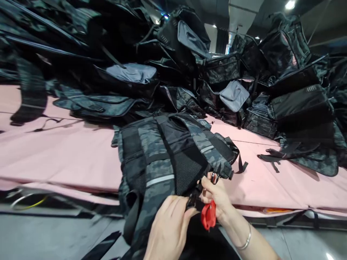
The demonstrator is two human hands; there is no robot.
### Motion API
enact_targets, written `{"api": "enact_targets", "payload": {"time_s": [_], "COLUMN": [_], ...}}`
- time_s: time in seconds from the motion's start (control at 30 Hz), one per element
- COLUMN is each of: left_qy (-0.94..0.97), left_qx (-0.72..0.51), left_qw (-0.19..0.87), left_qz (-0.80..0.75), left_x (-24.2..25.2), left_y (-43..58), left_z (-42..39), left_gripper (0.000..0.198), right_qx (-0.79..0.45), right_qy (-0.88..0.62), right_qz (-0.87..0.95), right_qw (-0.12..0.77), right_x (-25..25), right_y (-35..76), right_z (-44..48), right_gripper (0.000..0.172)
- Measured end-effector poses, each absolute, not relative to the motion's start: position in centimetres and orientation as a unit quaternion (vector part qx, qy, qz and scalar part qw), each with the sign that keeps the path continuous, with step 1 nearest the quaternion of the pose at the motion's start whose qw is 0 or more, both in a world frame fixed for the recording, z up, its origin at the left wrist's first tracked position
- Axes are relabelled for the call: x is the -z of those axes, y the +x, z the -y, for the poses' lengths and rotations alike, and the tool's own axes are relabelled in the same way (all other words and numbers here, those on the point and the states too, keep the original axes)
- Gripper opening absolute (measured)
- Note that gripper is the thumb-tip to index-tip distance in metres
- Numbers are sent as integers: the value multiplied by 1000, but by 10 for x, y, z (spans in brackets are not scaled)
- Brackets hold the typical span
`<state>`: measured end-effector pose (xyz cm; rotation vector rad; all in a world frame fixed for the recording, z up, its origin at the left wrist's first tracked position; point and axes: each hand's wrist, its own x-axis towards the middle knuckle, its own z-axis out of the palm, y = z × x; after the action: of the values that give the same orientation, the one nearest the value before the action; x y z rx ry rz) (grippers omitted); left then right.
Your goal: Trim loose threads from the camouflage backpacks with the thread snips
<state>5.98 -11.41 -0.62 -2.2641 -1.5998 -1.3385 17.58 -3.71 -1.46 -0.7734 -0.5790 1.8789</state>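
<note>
A grey-and-black camouflage backpack (162, 151) lies with its shoulder straps and mesh back panel facing up. My left hand (169, 227) is closed on a black buckle (193, 202) on its strap, at the bag's near end. Beside it, my right hand (215, 195) is closed around small dark thread snips (215, 177), whose pointed tips stick up past the fingers near the end of the right shoulder strap (213, 151). A bright red strip of cloth (208, 215) hangs below that hand. The fingers partly hide both the buckle and the snips.
The backpack rests on a pink-covered table (81, 155). Heaped dark camouflage bags (121, 86) line its far side, with more bags (303, 108) piled at the right. Loose straps (284, 153) lie on the cover. Grey floor (48, 234) shows below the front edge.
</note>
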Motion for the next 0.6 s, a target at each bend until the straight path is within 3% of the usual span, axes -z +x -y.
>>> {"api": "enact_targets", "payload": {"time_s": [0.37,0.6], "left_qy": [-745,-719], "left_qx": [374,374], "left_qw": [31,-72], "left_qz": [551,581], "left_x": [0,-5], "left_y": [57,56], "left_z": [108,104], "left_gripper": [31,37], "right_qx": [-752,-776], "right_qy": [-320,-310], "right_qz": [327,338], "right_qw": [474,433], "right_x": [8,9], "right_y": [176,174], "right_z": [44,43], "right_gripper": [57,58]}}
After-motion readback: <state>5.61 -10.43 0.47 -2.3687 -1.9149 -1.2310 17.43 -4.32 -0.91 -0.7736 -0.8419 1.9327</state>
